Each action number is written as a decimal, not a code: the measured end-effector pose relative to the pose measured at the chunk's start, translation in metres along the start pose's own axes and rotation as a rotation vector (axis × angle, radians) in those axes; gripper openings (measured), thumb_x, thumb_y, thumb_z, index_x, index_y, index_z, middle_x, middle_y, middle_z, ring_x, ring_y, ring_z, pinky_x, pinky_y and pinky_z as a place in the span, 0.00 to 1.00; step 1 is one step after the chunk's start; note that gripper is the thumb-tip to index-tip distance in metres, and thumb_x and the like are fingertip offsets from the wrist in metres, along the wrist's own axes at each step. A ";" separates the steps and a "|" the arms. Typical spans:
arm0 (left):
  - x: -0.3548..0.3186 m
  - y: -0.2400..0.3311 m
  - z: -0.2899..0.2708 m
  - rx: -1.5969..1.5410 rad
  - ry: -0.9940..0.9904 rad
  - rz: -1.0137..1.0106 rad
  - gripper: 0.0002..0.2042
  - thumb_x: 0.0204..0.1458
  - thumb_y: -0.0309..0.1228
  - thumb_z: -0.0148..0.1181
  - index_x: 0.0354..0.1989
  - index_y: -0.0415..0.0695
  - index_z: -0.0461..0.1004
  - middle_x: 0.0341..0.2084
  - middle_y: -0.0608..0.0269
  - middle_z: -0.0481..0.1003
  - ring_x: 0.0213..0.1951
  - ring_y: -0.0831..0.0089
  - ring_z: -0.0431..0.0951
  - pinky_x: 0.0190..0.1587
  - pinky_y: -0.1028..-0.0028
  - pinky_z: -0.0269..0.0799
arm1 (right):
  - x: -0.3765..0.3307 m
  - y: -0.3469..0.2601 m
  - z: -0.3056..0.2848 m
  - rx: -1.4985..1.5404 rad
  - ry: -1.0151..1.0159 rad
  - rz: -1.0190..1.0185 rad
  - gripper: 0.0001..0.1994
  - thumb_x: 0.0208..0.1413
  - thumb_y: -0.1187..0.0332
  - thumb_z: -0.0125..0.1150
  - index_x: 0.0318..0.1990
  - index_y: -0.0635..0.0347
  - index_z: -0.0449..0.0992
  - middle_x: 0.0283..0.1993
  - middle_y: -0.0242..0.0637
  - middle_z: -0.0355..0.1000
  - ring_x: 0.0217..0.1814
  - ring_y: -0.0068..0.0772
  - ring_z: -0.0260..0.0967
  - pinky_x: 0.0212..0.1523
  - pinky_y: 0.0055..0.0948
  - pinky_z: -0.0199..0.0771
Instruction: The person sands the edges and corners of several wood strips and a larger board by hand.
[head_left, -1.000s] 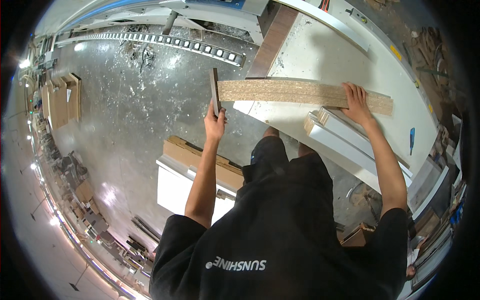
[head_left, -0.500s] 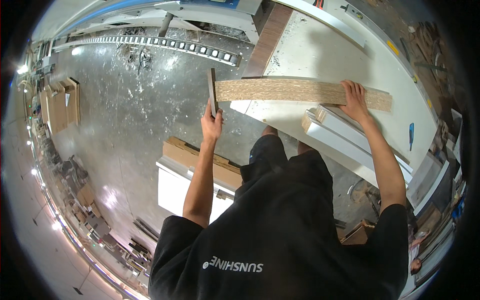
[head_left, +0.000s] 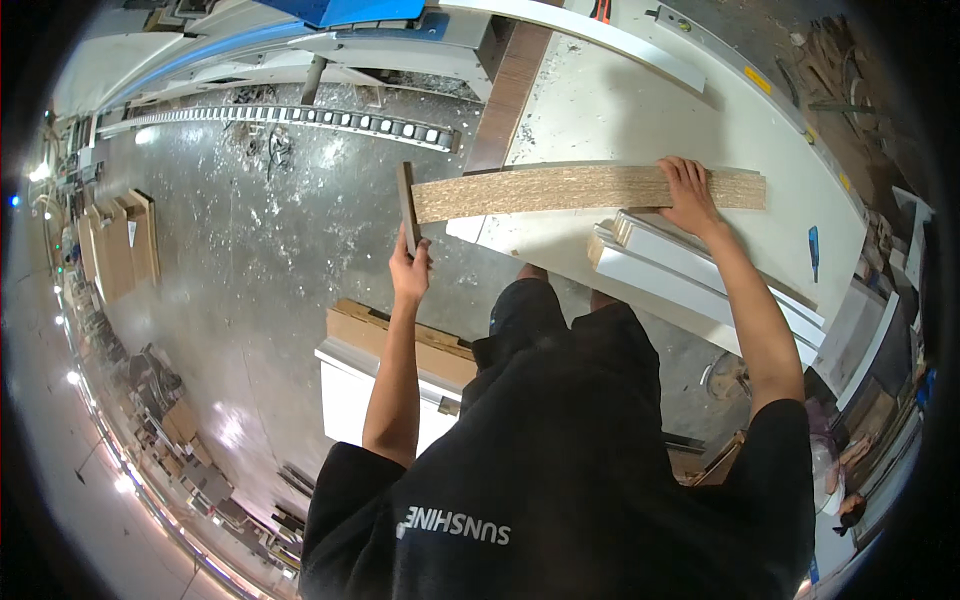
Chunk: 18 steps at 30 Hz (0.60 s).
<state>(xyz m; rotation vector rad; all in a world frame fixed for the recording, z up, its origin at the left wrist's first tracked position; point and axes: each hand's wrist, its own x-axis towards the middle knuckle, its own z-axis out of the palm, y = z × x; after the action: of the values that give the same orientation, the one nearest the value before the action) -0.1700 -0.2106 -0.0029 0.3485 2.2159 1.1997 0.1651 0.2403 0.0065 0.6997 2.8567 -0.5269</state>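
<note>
A long bundle of chipboard strips [head_left: 560, 190], speckled tan, lies across the white worktable, its left end jutting past the table's edge. My right hand [head_left: 690, 195] is closed over the bundle toward its right end, fingers curled over the far side. My left hand [head_left: 410, 265] grips the near end of a narrow dark brown strip [head_left: 406, 198]. That strip stands crosswise against, or very close to, the left end of the bundle. Whether the two touch along the whole end I cannot tell.
White panels [head_left: 665, 275] lie stacked near the table's front edge, and a blue-handled tool [head_left: 814, 253] rests right of them. A long white strip [head_left: 600, 38] lies at the back. On the floor stand cardboard-wrapped panels [head_left: 400, 345] and a brown carton [head_left: 118, 245].
The whole view has shifted slightly, so the table and bundle appear further left. Both hands keep their holds, and the brown strip stays at the bundle's left end.
</note>
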 end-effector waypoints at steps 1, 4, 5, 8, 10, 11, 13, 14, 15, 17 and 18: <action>0.000 -0.001 -0.004 -0.018 0.043 -0.023 0.28 0.65 0.27 0.57 0.74 0.41 0.62 0.31 0.60 0.80 0.26 0.77 0.77 0.29 0.73 0.76 | 0.001 -0.001 -0.002 -0.002 0.005 0.007 0.44 0.41 0.70 0.75 0.68 0.55 0.59 0.68 0.43 0.59 0.74 0.51 0.53 0.79 0.51 0.44; 0.005 0.005 -0.013 -0.045 0.098 -0.058 0.26 0.67 0.30 0.58 0.73 0.43 0.63 0.34 0.61 0.80 0.27 0.79 0.76 0.29 0.74 0.76 | 0.002 -0.004 -0.005 0.010 -0.035 0.030 0.45 0.41 0.70 0.76 0.69 0.55 0.58 0.69 0.43 0.59 0.76 0.51 0.51 0.80 0.52 0.43; 0.008 0.008 -0.014 -0.075 0.095 -0.074 0.26 0.67 0.31 0.58 0.73 0.43 0.63 0.35 0.61 0.80 0.26 0.79 0.75 0.29 0.75 0.75 | 0.002 -0.005 -0.006 0.016 -0.044 0.036 0.44 0.41 0.70 0.75 0.69 0.55 0.59 0.70 0.43 0.59 0.77 0.51 0.50 0.80 0.52 0.42; 0.019 0.007 -0.014 -0.137 0.057 -0.068 0.27 0.68 0.33 0.58 0.74 0.44 0.63 0.36 0.62 0.80 0.26 0.79 0.74 0.29 0.76 0.74 | 0.000 0.003 -0.005 -0.016 -0.042 0.028 0.44 0.43 0.70 0.74 0.70 0.53 0.58 0.71 0.43 0.57 0.79 0.51 0.48 0.80 0.53 0.40; 0.023 0.002 -0.013 -0.184 0.075 -0.071 0.26 0.68 0.33 0.59 0.72 0.43 0.64 0.36 0.63 0.79 0.25 0.80 0.73 0.28 0.75 0.72 | -0.002 0.003 -0.013 -0.056 -0.043 0.028 0.43 0.45 0.69 0.73 0.71 0.53 0.58 0.72 0.43 0.56 0.80 0.52 0.47 0.80 0.54 0.40; 0.024 0.002 -0.017 -0.201 0.087 -0.084 0.24 0.68 0.36 0.59 0.70 0.42 0.66 0.35 0.62 0.79 0.25 0.80 0.72 0.28 0.74 0.71 | -0.003 -0.001 -0.022 -0.045 -0.032 0.032 0.45 0.45 0.65 0.74 0.72 0.53 0.57 0.74 0.44 0.55 0.80 0.51 0.46 0.80 0.55 0.39; 0.033 0.005 -0.025 -0.016 0.090 -0.117 0.23 0.69 0.39 0.58 0.68 0.42 0.69 0.34 0.63 0.78 0.25 0.82 0.70 0.27 0.75 0.70 | -0.012 -0.008 -0.042 -0.053 -0.022 0.080 0.46 0.46 0.61 0.75 0.73 0.53 0.56 0.75 0.44 0.53 0.81 0.51 0.45 0.80 0.57 0.38; 0.035 0.016 -0.026 0.085 0.072 -0.034 0.23 0.69 0.39 0.57 0.68 0.42 0.69 0.36 0.59 0.79 0.27 0.77 0.74 0.30 0.72 0.72 | -0.017 -0.010 -0.049 -0.013 0.036 0.099 0.46 0.48 0.60 0.74 0.75 0.50 0.55 0.76 0.44 0.53 0.81 0.52 0.45 0.80 0.58 0.39; 0.038 0.037 -0.021 0.182 0.050 0.054 0.23 0.69 0.39 0.57 0.68 0.43 0.70 0.39 0.56 0.80 0.29 0.71 0.78 0.33 0.70 0.75 | -0.023 -0.010 -0.055 0.025 0.097 0.122 0.46 0.49 0.59 0.72 0.76 0.47 0.55 0.76 0.44 0.53 0.81 0.52 0.45 0.80 0.59 0.39; 0.048 0.098 0.007 0.333 0.005 0.348 0.24 0.67 0.41 0.58 0.69 0.45 0.69 0.43 0.51 0.80 0.36 0.62 0.80 0.39 0.66 0.76 | -0.040 -0.011 -0.061 0.058 0.153 0.195 0.46 0.48 0.58 0.73 0.75 0.47 0.56 0.76 0.44 0.53 0.81 0.52 0.45 0.79 0.59 0.40; 0.052 0.126 0.023 0.485 0.008 0.637 0.25 0.66 0.42 0.59 0.70 0.47 0.69 0.47 0.47 0.80 0.42 0.53 0.83 0.45 0.62 0.78 | -0.051 -0.011 -0.065 0.108 0.213 0.225 0.45 0.48 0.56 0.73 0.74 0.47 0.58 0.76 0.43 0.53 0.81 0.51 0.45 0.79 0.58 0.40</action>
<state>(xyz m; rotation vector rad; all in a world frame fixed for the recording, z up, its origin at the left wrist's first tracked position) -0.2033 -0.1000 0.0723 1.3218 2.4678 0.9192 0.2003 0.2341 0.0814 1.1430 2.9020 -0.6079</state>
